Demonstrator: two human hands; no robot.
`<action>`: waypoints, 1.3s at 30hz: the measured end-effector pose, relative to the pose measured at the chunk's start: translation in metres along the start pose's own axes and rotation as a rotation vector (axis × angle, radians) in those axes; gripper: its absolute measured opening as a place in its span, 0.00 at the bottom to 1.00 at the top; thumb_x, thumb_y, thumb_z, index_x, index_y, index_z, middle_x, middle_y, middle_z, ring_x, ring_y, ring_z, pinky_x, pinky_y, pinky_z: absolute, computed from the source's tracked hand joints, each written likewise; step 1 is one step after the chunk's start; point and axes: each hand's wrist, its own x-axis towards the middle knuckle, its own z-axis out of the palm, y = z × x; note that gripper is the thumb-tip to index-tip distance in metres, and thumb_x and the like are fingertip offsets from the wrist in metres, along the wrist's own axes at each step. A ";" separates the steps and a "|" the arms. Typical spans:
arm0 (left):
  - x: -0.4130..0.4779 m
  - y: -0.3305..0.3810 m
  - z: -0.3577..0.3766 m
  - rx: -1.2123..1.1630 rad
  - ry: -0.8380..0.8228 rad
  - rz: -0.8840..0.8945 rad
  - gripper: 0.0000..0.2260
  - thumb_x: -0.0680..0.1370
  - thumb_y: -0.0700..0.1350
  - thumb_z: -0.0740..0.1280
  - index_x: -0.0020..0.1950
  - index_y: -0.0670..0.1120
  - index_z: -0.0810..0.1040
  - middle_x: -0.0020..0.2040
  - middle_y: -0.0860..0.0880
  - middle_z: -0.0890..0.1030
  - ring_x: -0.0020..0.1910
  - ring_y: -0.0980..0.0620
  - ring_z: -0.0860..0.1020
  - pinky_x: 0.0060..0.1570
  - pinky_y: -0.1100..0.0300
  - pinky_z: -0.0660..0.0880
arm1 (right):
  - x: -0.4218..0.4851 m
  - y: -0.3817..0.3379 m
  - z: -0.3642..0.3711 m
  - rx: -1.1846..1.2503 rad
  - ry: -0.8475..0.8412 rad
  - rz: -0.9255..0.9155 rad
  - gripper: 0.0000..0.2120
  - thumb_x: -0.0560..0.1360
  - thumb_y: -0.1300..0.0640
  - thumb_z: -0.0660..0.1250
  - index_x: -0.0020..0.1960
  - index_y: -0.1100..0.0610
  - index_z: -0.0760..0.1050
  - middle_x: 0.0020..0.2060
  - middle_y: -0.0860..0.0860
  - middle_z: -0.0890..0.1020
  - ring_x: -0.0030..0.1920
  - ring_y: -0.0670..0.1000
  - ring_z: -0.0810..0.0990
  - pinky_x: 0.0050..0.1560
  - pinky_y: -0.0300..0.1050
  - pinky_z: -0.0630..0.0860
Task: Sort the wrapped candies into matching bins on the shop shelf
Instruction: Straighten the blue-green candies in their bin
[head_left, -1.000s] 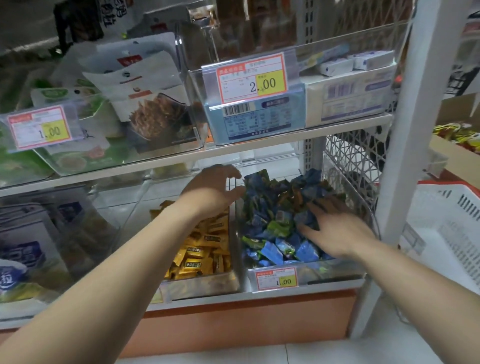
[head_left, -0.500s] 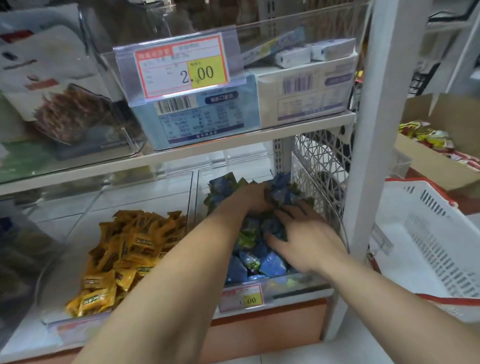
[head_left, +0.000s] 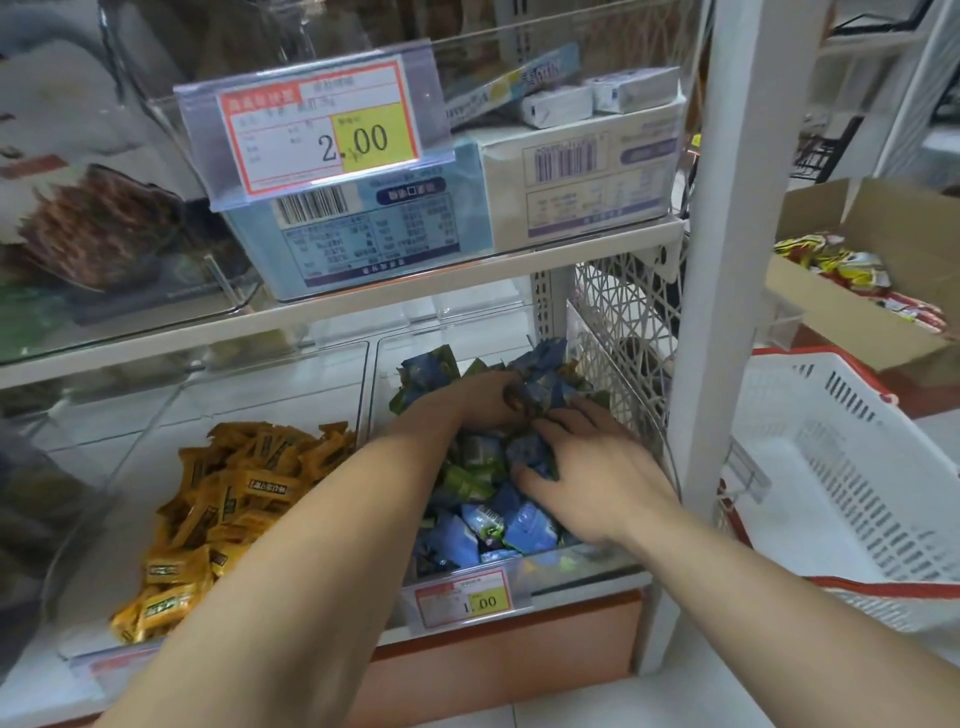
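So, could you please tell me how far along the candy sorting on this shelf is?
Looks done: the left bin shows only yellow candies. In hand: the left hand and right hand are both down in the right bin, the right hand's fingers spread on top; whether the left hand grips one is unclear. Remaining: blue candies and green candies lie mixed there, so that bin probably needs separating.

1. A white metal shop shelf (head_left: 363, 305) is carried by a white square upright post (head_left: 727, 260), with a white lattice-cut side panel (head_left: 618, 312) just inside the post.
2. An orange-brown base board (head_left: 493, 670) meets a pale tiled floor (head_left: 597, 707).
3. To the right, a white slatted plastic basket with a red rim (head_left: 857, 467) sits before an open brown cardboard box (head_left: 831, 306).
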 end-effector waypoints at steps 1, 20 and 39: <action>-0.001 0.000 -0.001 -0.014 0.004 0.008 0.10 0.77 0.45 0.70 0.56 0.53 0.75 0.55 0.50 0.77 0.54 0.51 0.76 0.51 0.60 0.69 | 0.000 0.000 0.000 0.001 0.004 -0.002 0.31 0.75 0.32 0.55 0.72 0.47 0.69 0.73 0.46 0.70 0.78 0.52 0.57 0.73 0.53 0.65; -0.086 0.009 -0.035 -0.701 0.544 -0.015 0.13 0.74 0.51 0.75 0.56 0.48 0.80 0.54 0.49 0.83 0.48 0.54 0.82 0.45 0.67 0.77 | -0.005 -0.017 -0.023 0.127 0.234 0.053 0.30 0.75 0.41 0.66 0.73 0.50 0.66 0.66 0.54 0.74 0.65 0.59 0.73 0.59 0.51 0.76; -0.139 0.026 -0.005 -1.083 0.407 -0.009 0.09 0.79 0.43 0.69 0.57 0.40 0.78 0.57 0.37 0.82 0.59 0.38 0.80 0.63 0.40 0.74 | 0.005 -0.052 -0.020 0.758 0.318 0.076 0.11 0.71 0.51 0.77 0.47 0.47 0.75 0.34 0.45 0.82 0.33 0.37 0.79 0.31 0.28 0.69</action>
